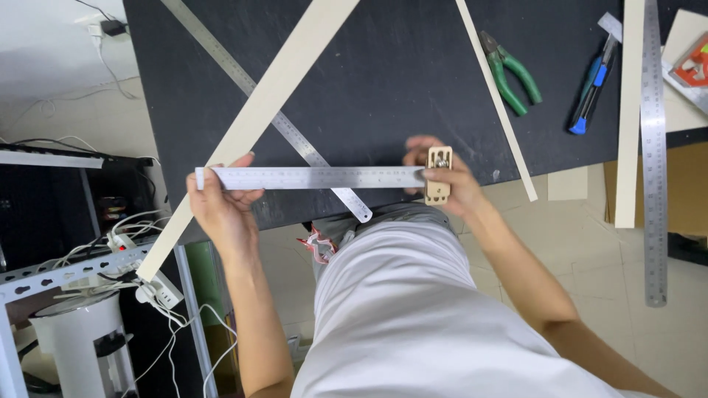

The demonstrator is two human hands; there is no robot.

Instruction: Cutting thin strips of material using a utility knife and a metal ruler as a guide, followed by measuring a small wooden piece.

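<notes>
Both hands hold one steel ruler point(313, 177) level above the near edge of the black table point(398, 66). Left hand point(221, 203) pinches the ruler's left end, thumb on top. Right hand point(446, 184) closes round the ruler's right end and grips a small tan slotted block point(438, 175) with a metal screw, set against that end.

Under the ruler: a wide pale strip point(258, 118) running diagonally across the table and past its edge, and a second ruler point(295, 136) lying diagonally beneath it. Right of the ruler, a thin pale strip point(498, 103). Beyond that strip, green pliers point(512, 74), then a blue knife point(590, 92). Far right, a long ruler point(653, 147) beside another pale strip point(630, 110).
</notes>
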